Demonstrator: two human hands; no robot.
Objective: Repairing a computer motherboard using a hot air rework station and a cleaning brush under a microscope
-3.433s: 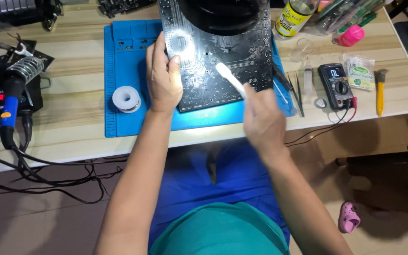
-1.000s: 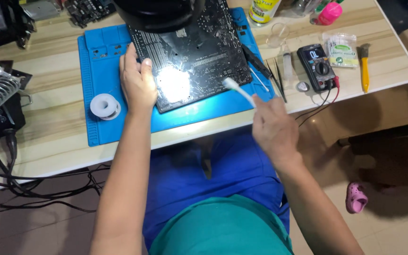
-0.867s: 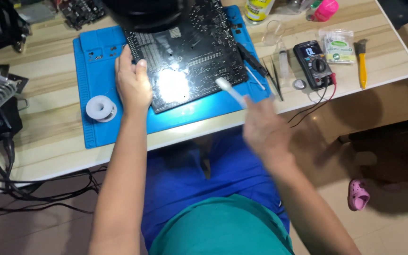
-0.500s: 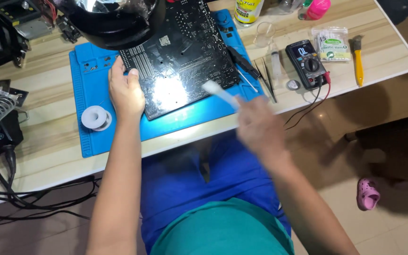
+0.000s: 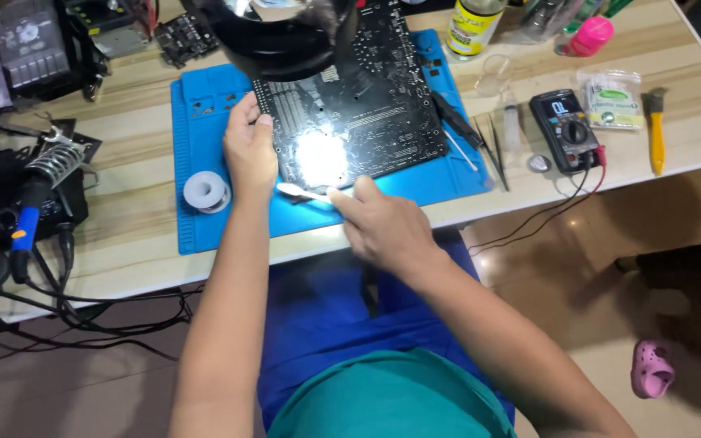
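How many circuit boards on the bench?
2. Large black board on the blue mat, under the left hand; small one at the bench's far left. More may be hidden.

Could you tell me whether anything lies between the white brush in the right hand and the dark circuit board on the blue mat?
Nothing visible does. The right hand holds the white brush with its tip at the near edge of the circuit board. The left hand rests at the board's left edge, beside the brush, not across it.
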